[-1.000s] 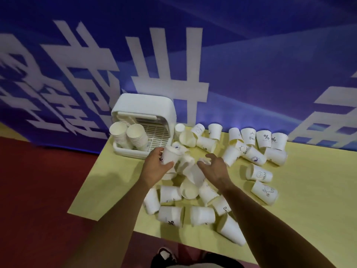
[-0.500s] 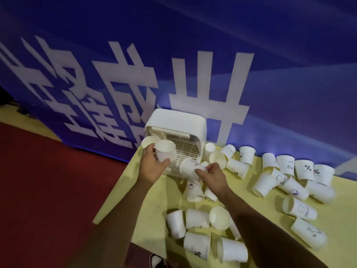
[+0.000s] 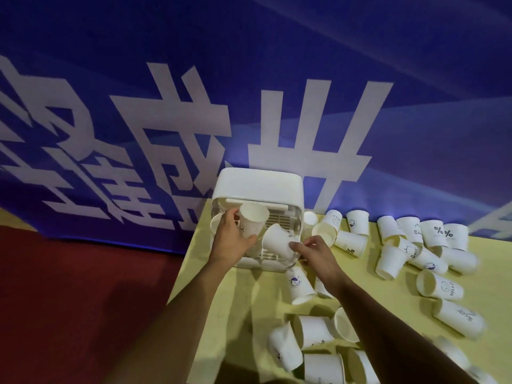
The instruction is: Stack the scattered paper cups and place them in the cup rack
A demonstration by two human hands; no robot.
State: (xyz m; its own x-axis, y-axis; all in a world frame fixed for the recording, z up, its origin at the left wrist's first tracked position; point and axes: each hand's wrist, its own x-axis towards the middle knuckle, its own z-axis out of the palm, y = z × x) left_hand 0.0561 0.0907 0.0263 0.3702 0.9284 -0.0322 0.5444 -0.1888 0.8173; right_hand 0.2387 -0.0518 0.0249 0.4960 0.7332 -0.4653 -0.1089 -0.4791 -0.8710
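My left hand (image 3: 231, 239) grips a white paper cup (image 3: 253, 223), mouth up, just in front of the white cup rack (image 3: 257, 184) at the table's far left corner. My right hand (image 3: 315, 252) pinches a second white cup (image 3: 278, 242), tilted, with its rim low and its base up and to the left, close beside the first. Another cup's rim (image 3: 214, 223) shows behind my left hand, inside the rack. Several white cups lie scattered on the yellow table (image 3: 238, 306), near my right forearm and to the right.
A blue banner with large white characters (image 3: 249, 106) hangs right behind the rack and table. Red floor (image 3: 83, 286) lies to the left, past the table's left edge. More cups (image 3: 440, 234) stand and lie in a cluster at the table's back right.
Both hands have moved up toward the rack with their cups. The view has shifted left and closer, so the rack now sits mid-frame.
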